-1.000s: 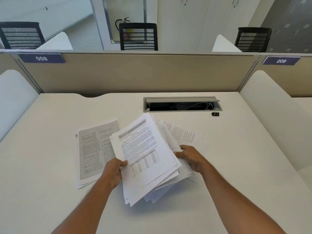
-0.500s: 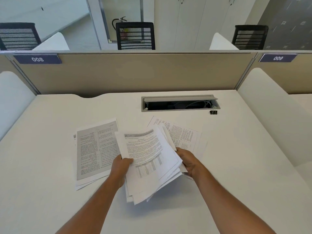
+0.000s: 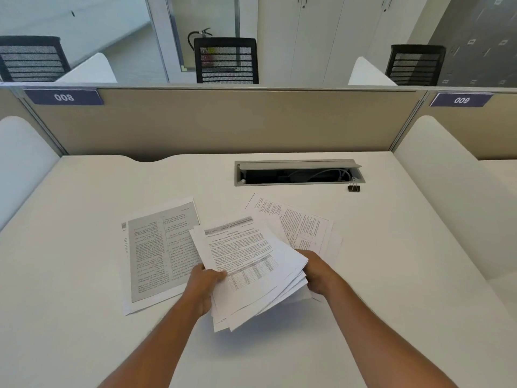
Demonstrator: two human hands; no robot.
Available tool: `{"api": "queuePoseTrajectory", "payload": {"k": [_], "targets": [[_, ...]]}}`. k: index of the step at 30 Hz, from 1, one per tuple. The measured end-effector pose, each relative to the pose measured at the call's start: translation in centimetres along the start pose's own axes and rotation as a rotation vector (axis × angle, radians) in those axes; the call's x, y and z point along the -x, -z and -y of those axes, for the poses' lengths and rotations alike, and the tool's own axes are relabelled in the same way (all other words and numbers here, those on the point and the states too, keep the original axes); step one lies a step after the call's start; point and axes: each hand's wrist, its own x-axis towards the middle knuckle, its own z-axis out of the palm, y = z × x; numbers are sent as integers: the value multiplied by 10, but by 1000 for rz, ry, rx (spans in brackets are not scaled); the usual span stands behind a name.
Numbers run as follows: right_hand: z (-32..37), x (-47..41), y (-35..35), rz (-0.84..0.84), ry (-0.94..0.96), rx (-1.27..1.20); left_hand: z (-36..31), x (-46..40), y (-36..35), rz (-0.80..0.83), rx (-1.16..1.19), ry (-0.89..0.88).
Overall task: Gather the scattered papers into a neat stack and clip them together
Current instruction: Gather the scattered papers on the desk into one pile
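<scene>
Lowered since a second ago, your fanned sheaf of papers (image 3: 251,264) now sits at desk (image 3: 84,345) centre, near 6 o'clock. Sheets are light, floppy and slide easily; grasp opposite edges. Your left hand (image 3: 202,288) pinches one edge, your right hand (image 3: 317,274) clasps the other.

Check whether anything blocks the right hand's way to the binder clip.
Nothing visible does: bare desk lies between the right hand and the binder clip, but that hand holds the paper bundle with the left hand.
</scene>
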Motion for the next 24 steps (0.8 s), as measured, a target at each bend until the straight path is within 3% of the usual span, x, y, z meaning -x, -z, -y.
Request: {"api": "queuePoseTrajectory", "payload": {"k": [4,7,9,13,17,21,24], "targets": [[-3,-32,20,-337,224,626,0,3,0,-25,46,-5],[-14,-43,32,-342,173,1165,-3,3,3,-29,126,-6],[-22,-41,31,-288,121,1321,-4,2,6,-42,194,-3],[-27,-27,8,-182,20,1336,-4,1,9,-42,303,-11],[-17,-16,3,-332,188,1197,-5,0,10,-47,332,-28],[-1,-25,22,-513,197,1001,-8,1,16,-58,370,-35],[-2,-35,36,-529,99,921,-10,0,23,-73,386,-26]]}}
